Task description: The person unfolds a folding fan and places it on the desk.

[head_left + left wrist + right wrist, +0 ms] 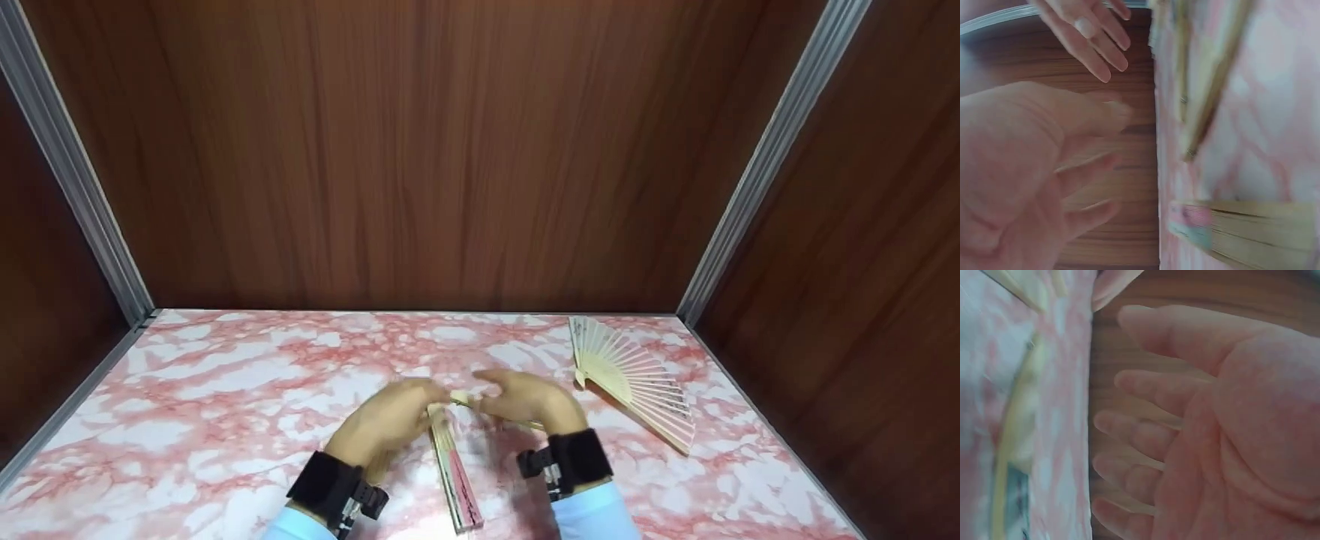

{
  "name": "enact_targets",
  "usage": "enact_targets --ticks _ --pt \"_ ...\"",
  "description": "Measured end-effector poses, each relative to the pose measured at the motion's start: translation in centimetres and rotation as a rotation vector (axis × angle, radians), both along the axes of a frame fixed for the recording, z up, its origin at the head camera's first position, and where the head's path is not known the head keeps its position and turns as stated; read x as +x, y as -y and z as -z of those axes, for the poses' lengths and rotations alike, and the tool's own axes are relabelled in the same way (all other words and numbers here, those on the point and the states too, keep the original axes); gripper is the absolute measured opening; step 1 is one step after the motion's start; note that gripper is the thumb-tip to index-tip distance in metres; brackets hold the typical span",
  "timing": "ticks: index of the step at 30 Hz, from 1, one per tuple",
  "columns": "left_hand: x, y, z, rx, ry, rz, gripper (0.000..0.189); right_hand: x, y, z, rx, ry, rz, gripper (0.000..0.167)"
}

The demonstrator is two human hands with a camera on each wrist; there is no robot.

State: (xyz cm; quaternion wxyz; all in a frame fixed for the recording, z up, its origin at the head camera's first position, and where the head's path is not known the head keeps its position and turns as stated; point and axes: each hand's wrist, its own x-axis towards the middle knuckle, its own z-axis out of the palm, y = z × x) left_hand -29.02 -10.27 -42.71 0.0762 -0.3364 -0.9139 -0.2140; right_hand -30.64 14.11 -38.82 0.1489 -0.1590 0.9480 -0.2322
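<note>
My left hand (394, 416) hovers over the marbled table with relaxed fingers. In the left wrist view nothing sits between its fingers. Close beside it, my right hand (529, 397) has its fingers extended, and the palm (1252, 427) looks bare in the right wrist view. A folded hand fan (457, 480) with pink patterned cloth lies below and between the hands. Another folded fan (1002, 484) lies under the right hand, partly hidden in the head view. Beneath the left wrist a third fan (1264, 225) shows wooden ribs and a pink-green end.
A spread pale fan (634, 382) lies on the right of the table (225, 420). Brown wood-grain panels (420, 150) enclose the back and sides, with metal corner posts (780, 150).
</note>
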Motion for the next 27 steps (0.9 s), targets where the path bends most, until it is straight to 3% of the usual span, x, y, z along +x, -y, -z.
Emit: enact_targets --ticks 3,9,14,19,22,27 --pt "0.0 -0.6 0.7 -0.062 -0.005 0.057 0.022 0.0 1.1 0.6 0.009 0.037 -0.044 0.064" --pt "0.1 -1.3 1.3 -0.094 0.022 0.106 0.022 -0.4 2.0 2.0 0.04 -0.03 -0.113 0.054" --pt "0.2 -1.0 1.3 -0.125 0.054 0.074 0.027 -0.8 2.0 2.9 0.04 -0.096 -0.091 0.029" --pt "0.3 -0.8 1.1 -0.125 0.12 0.031 0.014 -0.8 2.6 3.5 0.06 -0.11 -0.071 0.038" --pt "0.4 -0.7 0.9 -0.113 0.165 -0.007 0.011 -0.7 3.3 3.8 0.083 -0.132 -0.099 0.036" --pt "0.1 -0.9 1.1 -0.097 0.146 -0.032 0.004 -0.5 4.1 4.1 0.101 -0.149 -0.125 0.007"
